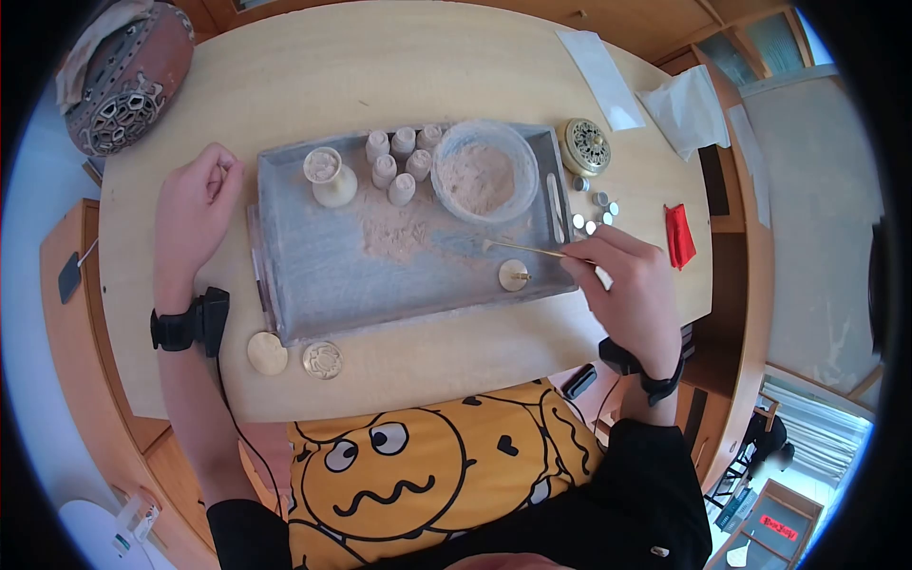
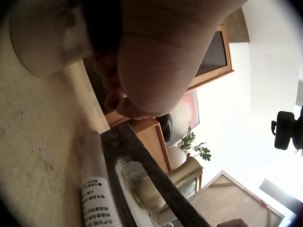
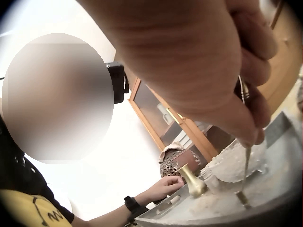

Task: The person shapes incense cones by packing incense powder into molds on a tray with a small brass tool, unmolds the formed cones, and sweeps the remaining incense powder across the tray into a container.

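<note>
Between thumb and fingers, my right hand (image 1: 627,275) pinches a thin brass-coloured stick (image 1: 532,251) with a small flat pale end. That end points left, low over the grey tray (image 1: 323,275). Below the stick, in the tray, sits a round pale disc (image 1: 508,277) with a small brass knob. My left hand (image 1: 198,204) holds nothing; its fingers are loosely curled, on the table beside the tray's left edge. Loose pinkish-grey powder (image 1: 394,236) is spread on the tray, and more powder (image 1: 480,180) fills part of a translucent bowl (image 1: 530,176).
In the tray stand a brass vase (image 1: 334,190) and several small powdery cups (image 1: 401,190). A pierced brass burner (image 1: 585,148), small tins (image 1: 600,199) and a red pouch (image 1: 679,237) lie to the right. Two brass discs (image 1: 267,352) lie at the front; a large openwork pot (image 1: 133,81) stands back left.
</note>
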{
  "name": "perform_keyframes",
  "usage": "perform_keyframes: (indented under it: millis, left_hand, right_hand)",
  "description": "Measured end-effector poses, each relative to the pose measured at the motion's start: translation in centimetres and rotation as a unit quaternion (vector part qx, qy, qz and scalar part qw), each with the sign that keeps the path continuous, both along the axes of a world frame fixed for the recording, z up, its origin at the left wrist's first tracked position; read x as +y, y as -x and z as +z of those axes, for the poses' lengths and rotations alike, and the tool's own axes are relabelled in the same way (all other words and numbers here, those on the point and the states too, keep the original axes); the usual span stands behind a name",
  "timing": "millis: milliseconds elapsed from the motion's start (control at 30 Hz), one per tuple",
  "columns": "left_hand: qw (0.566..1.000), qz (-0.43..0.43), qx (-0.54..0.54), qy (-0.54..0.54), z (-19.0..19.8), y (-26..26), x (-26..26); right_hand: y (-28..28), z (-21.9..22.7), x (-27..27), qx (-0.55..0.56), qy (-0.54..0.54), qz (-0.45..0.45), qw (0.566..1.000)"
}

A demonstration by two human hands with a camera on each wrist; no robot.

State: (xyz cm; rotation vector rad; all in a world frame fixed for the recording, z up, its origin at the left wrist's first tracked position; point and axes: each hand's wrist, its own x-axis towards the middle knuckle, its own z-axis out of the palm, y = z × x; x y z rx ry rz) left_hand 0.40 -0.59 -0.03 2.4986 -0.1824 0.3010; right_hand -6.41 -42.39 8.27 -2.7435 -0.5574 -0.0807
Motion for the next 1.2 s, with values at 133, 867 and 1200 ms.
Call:
perform_keyframes:
  millis: [133, 867, 1200]
  left_hand:
    - [1.000, -0.001, 0.002, -0.007, 0.0, 0.1, 0.1]
    - [1.000, 0.008, 0.019, -0.004, 0.6, 0.1, -0.1]
    - [0.999, 0.001, 0.033, -0.013, 0.4, 0.3, -0.1]
  right_hand:
    - [0.2, -0.4, -1.6, 0.050, -0.025, -0.028, 0.998]
    - [-0.9, -1.0, 1.3, -0.029, -0.046, 0.048, 0.997]
    - [-0.1, -1.8, -0.4, 0.003, -0.033, 0.019, 0.999]
